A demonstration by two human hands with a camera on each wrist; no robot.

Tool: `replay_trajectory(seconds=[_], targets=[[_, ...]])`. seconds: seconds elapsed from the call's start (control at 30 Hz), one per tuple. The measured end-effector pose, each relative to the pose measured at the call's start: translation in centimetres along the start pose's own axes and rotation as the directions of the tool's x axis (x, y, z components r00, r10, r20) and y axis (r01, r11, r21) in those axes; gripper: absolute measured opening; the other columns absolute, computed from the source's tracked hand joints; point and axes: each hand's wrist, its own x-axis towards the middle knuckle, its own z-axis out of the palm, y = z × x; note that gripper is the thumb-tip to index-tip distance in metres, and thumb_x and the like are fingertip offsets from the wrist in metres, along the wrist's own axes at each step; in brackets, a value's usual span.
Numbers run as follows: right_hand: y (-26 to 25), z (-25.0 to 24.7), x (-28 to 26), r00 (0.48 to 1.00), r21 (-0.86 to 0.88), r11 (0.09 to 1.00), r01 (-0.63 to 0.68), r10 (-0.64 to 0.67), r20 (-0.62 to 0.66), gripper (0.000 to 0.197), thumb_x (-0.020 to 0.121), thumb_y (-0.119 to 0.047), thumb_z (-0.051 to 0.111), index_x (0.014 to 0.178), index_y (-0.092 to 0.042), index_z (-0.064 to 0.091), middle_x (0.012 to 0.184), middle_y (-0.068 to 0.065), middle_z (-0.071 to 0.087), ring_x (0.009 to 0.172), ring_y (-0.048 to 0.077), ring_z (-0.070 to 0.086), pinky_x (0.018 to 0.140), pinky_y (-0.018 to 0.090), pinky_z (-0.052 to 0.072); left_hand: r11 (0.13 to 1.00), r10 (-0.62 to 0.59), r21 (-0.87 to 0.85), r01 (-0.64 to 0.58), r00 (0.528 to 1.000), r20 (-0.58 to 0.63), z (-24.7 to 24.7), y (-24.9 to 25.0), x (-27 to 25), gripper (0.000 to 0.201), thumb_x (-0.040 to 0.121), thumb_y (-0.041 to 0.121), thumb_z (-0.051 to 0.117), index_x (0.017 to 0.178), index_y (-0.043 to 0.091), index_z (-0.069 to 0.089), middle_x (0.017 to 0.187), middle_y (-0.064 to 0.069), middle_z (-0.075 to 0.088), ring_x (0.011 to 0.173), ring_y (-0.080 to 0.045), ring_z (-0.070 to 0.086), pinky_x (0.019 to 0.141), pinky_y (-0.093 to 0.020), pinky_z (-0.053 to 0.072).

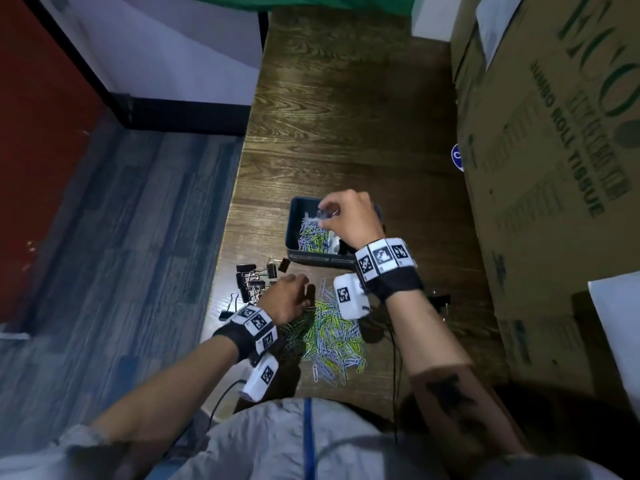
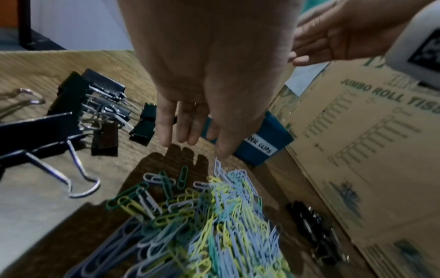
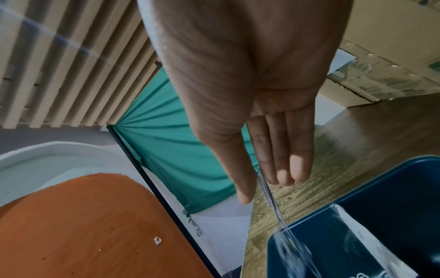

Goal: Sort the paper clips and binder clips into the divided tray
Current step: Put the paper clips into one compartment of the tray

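Over the divided tray's point(image 1: 292, 230) paper-clip compartment the right hand point(image 1: 349, 216) hangs so a blurred strand of paper clips point(image 3: 273, 203) lands inside, gripped or released I cannot tell, while the left hand point(image 1: 285, 297), fingers straight, reaches down to the loose pile point(image 1: 332, 337) beside the unsorted binder clips point(image 1: 251, 284).

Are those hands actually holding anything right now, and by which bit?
The right hand pinches a few pale paper clips by their top ends, over the tray. The left hand holds nothing; its fingertips just reach the clip pile.
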Motion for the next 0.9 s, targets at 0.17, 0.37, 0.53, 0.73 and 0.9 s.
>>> replay_trajectory(seconds=[0.17, 0.37, 0.53, 0.73, 0.9], targets=[[3.7, 3.1, -2.2, 0.997, 0.007, 0.998, -0.060, 0.060, 0.040, 0.014, 0.084, -0.010, 0.075, 0.094, -0.019, 0.077, 0.090, -0.002, 0.073, 0.083, 0.011, 0.068, 0.082, 0.032, 0.058, 0.987, 0.027, 0.158, -0.035, 0.998, 0.050, 2.1, 0.8, 0.8, 0.073, 0.091, 0.050, 0.054, 0.146, 0.014, 0.022, 0.149, -0.013, 0.029, 0.131, -0.031, 0.034, 0.102, -0.049, 0.041], [11.1, 8.1, -7.6, 0.886, -0.206, 0.925, -0.319, 0.369, 0.280, 0.043, 0.089, -0.010, 0.068, 0.131, -0.019, 0.061, 0.136, 0.007, 0.059, 0.114, 0.022, 0.061, 0.097, 0.040, 0.052, 0.962, 0.061, 0.248, -0.115, 0.975, 0.214, 4.3, 2.2, 1.4, 0.089, 0.093, 0.059, 0.043, 0.154, 0.019, -0.009, 0.161, -0.006, -0.011, 0.148, -0.027, -0.006, 0.117, -0.052, 0.010], [13.9, 10.6, -9.4, 0.839, -0.256, 0.929, -0.266, 0.354, 0.414, 0.099, 0.083, -0.011, 0.069, 0.157, -0.041, 0.010, 0.168, -0.004, 0.002, 0.153, 0.027, 0.006, 0.122, 0.050, 0.017, 0.901, 0.217, 0.318, -0.295, 0.941, 0.260, 6.2, 2.4, -0.7, 0.080, 0.096, 0.053, 0.041, 0.154, 0.021, -0.003, 0.161, -0.002, -0.007, 0.148, -0.023, -0.002, 0.117, -0.049, 0.006], [13.7, 13.5, -11.5, 0.861, -0.378, 0.925, -0.025, 0.212, 0.462, 0.089, 0.084, -0.019, 0.069, 0.157, -0.031, 0.019, 0.167, -0.004, -0.004, 0.153, 0.025, 0.000, 0.123, 0.051, 0.014, 0.915, 0.288, 0.266, -0.304, 0.952, 0.100, 5.8, 0.4, -4.8, 0.070, 0.096, 0.043, 0.045, 0.153, 0.016, 0.015, 0.160, -0.008, 0.015, 0.144, -0.025, 0.020, 0.115, -0.046, 0.020], [13.7, 13.4, -13.2, 0.916, -0.300, 0.953, 0.053, 0.073, 0.395, 0.074, 0.086, -0.028, 0.071, 0.150, -0.028, 0.035, 0.158, 0.000, 0.028, 0.145, 0.025, 0.027, 0.117, 0.044, 0.029, 0.958, 0.074, 0.281, -0.064, 0.997, -0.025, 5.4, -1.8, -6.0, 0.090, 0.087, 0.062, 0.052, 0.151, 0.012, 0.013, 0.152, -0.011, 0.027, 0.132, -0.028, 0.036, 0.108, -0.042, 0.037]])
